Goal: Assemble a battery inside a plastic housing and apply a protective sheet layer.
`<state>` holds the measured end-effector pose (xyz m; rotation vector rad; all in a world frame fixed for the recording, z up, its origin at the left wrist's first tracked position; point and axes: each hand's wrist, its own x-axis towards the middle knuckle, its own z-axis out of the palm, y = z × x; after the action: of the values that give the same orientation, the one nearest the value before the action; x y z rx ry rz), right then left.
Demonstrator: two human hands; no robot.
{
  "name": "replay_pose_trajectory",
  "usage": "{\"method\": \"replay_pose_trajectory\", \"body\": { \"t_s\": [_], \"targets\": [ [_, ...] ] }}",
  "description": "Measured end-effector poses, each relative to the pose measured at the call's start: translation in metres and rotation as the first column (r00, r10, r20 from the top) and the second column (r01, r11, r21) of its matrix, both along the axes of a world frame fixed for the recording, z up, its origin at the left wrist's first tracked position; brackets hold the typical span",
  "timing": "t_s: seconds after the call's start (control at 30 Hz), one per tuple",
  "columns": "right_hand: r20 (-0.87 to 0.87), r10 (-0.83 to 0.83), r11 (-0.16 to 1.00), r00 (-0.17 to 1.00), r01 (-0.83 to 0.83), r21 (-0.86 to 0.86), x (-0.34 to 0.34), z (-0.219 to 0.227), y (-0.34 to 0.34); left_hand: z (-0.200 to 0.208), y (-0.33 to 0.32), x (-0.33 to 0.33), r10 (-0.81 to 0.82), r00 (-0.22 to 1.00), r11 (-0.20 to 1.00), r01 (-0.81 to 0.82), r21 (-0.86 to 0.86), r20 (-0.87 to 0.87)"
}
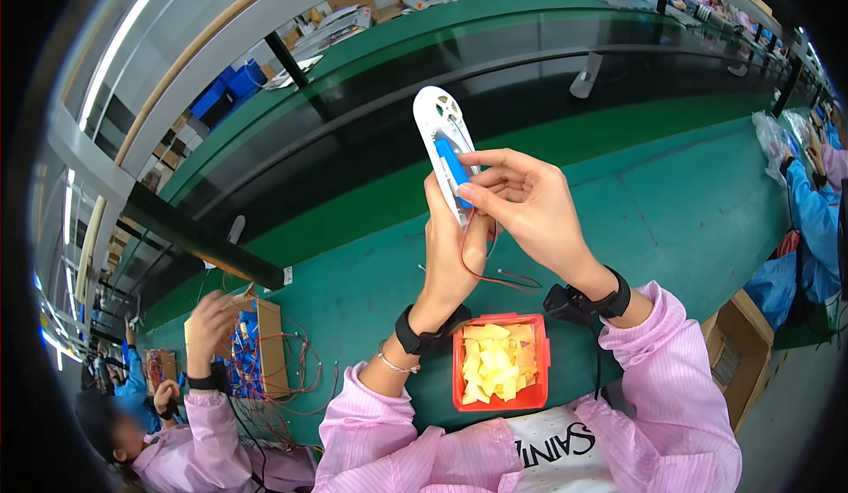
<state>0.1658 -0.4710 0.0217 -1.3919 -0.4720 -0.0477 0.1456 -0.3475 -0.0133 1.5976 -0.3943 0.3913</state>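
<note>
A long white plastic housing with a round vented end is held up over the bench, its inside showing. My left hand is wrapped round its lower part. The fingers and thumb of my right hand pinch a blue cylindrical battery, which lies along the inside of the housing. Whether it sits fully down in there I cannot tell. Thin red and black wires hang below my hands, with an end near the bench top. Between my forearms stands a red plastic bin of yellow pieces.
At the left, a co-worker's hand is over a cardboard box of blue wired batteries. Beyond the green bench, a black conveyor belt carries white housings. A dark post rises at the left; another cardboard box is at right.
</note>
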Motion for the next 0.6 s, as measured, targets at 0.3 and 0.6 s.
{"method": "replay_pose_trajectory", "body": {
  "t_s": [0.3,0.6],
  "targets": [
    [0.054,-0.037,0.999,0.998,0.039,-0.021,-0.007,0.0,0.004,0.003,-0.001,-0.007,0.094,0.995,0.994,-0.095,0.061,0.022],
    [0.383,-0.073,0.974,0.921,0.149,-0.172,-0.015,-0.006,0.009,0.0,0.002,-0.008,0.108,0.981,0.983,-0.13,0.128,0.162]
  ]
}}
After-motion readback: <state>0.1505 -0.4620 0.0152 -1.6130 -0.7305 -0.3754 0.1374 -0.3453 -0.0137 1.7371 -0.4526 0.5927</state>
